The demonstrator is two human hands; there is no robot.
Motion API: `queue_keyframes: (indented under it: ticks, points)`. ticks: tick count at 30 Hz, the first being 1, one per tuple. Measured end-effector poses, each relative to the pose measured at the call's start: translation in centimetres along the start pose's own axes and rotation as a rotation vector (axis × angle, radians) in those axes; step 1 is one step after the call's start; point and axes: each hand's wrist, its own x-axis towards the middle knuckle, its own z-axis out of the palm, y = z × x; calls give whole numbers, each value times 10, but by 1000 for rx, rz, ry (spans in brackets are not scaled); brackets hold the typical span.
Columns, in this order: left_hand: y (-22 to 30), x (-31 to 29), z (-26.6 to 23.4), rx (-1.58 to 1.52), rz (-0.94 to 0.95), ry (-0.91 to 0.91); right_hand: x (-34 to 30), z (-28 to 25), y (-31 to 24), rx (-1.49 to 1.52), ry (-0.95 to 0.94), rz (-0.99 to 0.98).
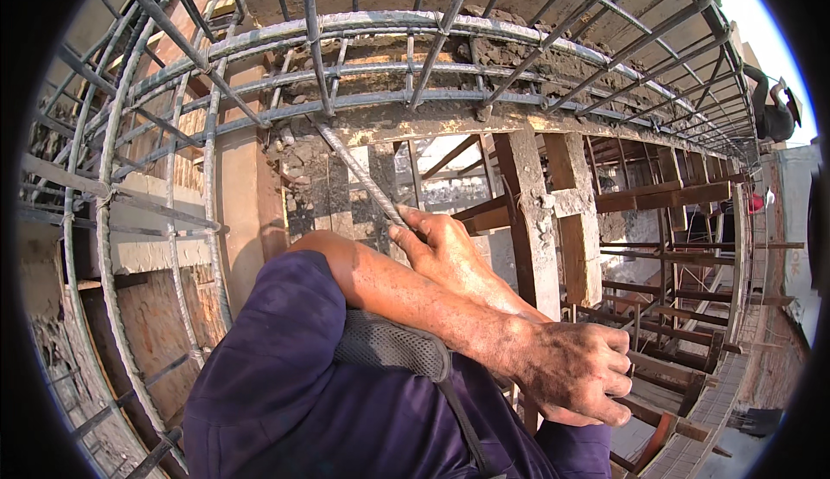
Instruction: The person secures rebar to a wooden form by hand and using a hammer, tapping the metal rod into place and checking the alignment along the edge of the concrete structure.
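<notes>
My right hand (441, 245) is closed round the lower end of a ribbed steel bar (359, 170). The bar slants up and left to the dirt-covered ledge under the rebar cage (372, 103). My left forearm, bare below a purple sleeve (268, 332), crosses over my right forearm. At its end my left hand (579, 375) is closed with curled fingers, just above purple cloth at the lower right. Its palm is hidden, so whether it holds anything does not show. A grey mesh pad with a dark strap (389, 349) lies below the left forearm.
Rebar cages curve across the top and down the left side (108, 220). Loose mortar and dirt (510, 55) lie behind the bars. Upright timbers (532, 220) and wooden framing with open gaps drop away at right. Another person (774, 111) is at the far right.
</notes>
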Motion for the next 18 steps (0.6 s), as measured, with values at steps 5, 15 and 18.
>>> queue_keyframes:
  ticks: [5, 15, 18]
  points:
    - [-6, -2, -3, 35, 16, 54, 18, -48, 23, -63, 288, 201]
    - [-6, -1, -1, 21, -15, 54, 43, 14, -18, -58, -80, 38]
    - [-7, -3, -4, 26, -6, -4, 24, -5, 11, -112, 117, -98]
